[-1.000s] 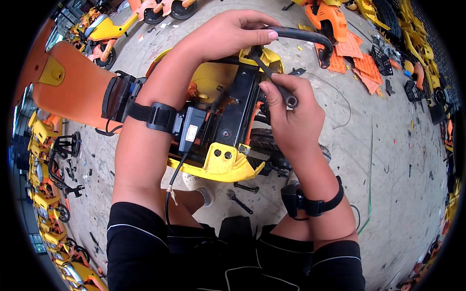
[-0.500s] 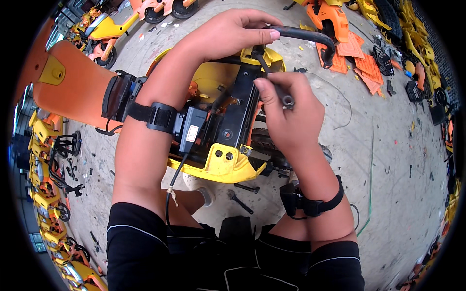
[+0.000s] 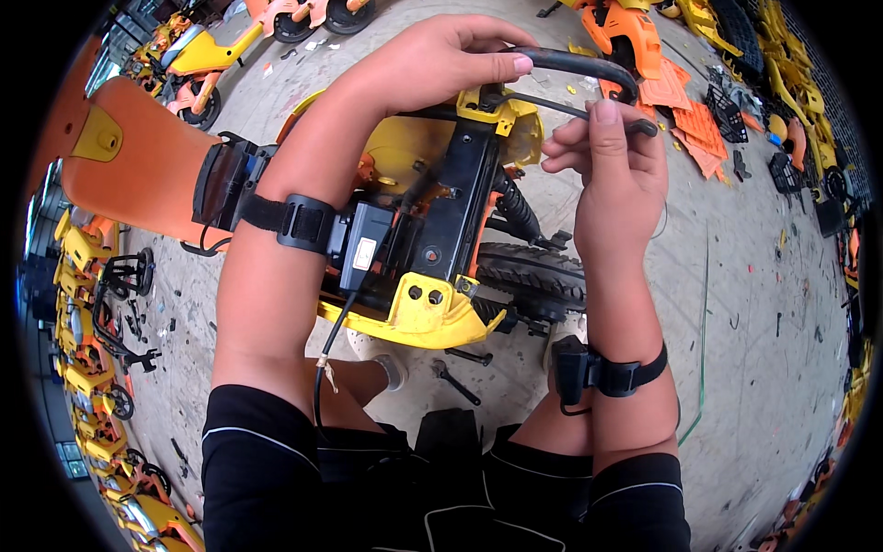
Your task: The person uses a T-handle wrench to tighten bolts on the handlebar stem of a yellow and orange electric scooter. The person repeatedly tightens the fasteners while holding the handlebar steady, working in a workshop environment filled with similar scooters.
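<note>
My left hand (image 3: 469, 60) is closed round a black curved grab bar (image 3: 589, 63) at the tail of a yellow scooter body (image 3: 441, 322). Under that bar, a dark socket wrench (image 3: 552, 105) reaches from the yellow end bracket (image 3: 506, 120) out to the right. The thumb of my right hand (image 3: 621, 175) presses on its outer part, with the fingers loosely bent around and below it. What the wrench's inner end sits on is hidden beside my left hand. A black frame box (image 3: 451, 202) runs through the body.
Below the body are a rear tyre (image 3: 529, 274) and a spring shock absorber (image 3: 517, 207). An orange seat-like panel (image 3: 138, 166) stands at left. Another wrench (image 3: 455, 382) lies on the floor by my feet. Orange panels (image 3: 704, 143) and black baskets (image 3: 727, 115) lie at the far right.
My right hand has swung the socket wrench's outer end outward, away from me and to the right, beneath the grab bar. My left hand stays on the bar.
</note>
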A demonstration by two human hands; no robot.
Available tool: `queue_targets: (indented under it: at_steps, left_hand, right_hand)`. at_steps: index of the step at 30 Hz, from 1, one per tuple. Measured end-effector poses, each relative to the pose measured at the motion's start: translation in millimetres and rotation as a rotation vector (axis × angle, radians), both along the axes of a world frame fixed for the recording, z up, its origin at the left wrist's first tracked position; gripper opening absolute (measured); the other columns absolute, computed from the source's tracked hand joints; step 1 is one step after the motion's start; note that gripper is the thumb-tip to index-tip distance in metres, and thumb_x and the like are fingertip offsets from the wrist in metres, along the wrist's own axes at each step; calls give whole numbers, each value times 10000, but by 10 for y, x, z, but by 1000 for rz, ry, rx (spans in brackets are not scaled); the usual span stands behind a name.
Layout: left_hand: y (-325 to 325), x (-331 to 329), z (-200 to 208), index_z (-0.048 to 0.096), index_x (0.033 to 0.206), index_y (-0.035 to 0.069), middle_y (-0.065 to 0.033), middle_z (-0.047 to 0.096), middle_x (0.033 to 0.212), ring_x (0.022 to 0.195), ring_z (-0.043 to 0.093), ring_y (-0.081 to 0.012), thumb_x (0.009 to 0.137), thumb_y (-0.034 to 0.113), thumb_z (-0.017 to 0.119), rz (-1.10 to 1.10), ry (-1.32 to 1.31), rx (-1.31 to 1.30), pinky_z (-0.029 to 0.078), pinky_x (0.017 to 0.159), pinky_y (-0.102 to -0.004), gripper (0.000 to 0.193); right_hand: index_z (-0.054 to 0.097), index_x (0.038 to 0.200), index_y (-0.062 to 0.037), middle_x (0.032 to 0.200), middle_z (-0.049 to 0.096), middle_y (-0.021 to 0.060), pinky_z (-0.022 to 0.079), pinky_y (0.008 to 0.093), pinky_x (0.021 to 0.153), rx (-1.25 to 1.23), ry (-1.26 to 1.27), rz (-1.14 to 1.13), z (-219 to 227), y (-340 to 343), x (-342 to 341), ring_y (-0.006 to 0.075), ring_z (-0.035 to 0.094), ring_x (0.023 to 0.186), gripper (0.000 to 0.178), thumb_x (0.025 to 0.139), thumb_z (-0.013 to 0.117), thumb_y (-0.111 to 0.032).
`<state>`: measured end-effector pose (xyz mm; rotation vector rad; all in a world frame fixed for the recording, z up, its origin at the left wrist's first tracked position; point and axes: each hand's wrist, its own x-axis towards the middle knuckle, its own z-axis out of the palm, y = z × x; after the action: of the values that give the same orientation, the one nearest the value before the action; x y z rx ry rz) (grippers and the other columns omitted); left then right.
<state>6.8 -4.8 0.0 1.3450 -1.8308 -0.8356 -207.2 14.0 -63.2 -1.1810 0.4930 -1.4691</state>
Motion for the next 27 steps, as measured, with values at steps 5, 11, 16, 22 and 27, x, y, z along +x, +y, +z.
queue_targets:
  at_steps: [5, 11, 16, 22, 27]
  left_hand:
    - [-2, 1, -1, 634, 1347, 51, -61, 719, 1118, 1056, 655, -115, 976, 305, 711, -1, 2, -15, 524, 918, -274, 456]
    - [4, 2, 2, 638, 1340, 54, -50, 724, 1117, 1042, 653, -101, 977, 300, 710, 2, -4, -20, 524, 909, -272, 445]
    - [6, -2, 21, 640, 1338, 57, -41, 724, 1110, 1039, 653, -99, 977, 304, 710, 6, -25, -15, 523, 907, -270, 443]
    - [-7, 7, -18, 653, 1317, 55, -49, 718, 1097, 1022, 643, -109, 969, 318, 717, -5, 21, -20, 516, 903, -276, 441]
    - [-12, 12, 1, 641, 1338, 57, -56, 716, 1116, 1050, 656, -114, 976, 314, 708, 27, -46, -1, 524, 919, -281, 449]
  right_hand:
    - [655, 1048, -6, 861, 727, 87, 565, 249, 641, -204, 150, -61, -111, 140, 101, 125, 700, 744, 220, 941, 759, -167]
    - [689, 1011, -51, 840, 719, 96, 563, 317, 653, -793, 555, -384, -146, 206, 134, 234, 714, 755, 300, 793, 861, -164]
    - [677, 992, -50, 819, 704, 95, 550, 327, 624, -877, 652, -384, -108, 248, 155, 261, 694, 735, 309, 775, 856, -178]
    - [653, 1000, -39, 807, 709, 85, 545, 301, 631, -404, 462, -262, -185, 193, 69, 162, 695, 700, 205, 953, 740, -219]
    - [593, 1094, 33, 852, 696, 125, 547, 255, 605, 132, 112, 56, -72, -203, -50, 164, 677, 725, 255, 1063, 565, -219]
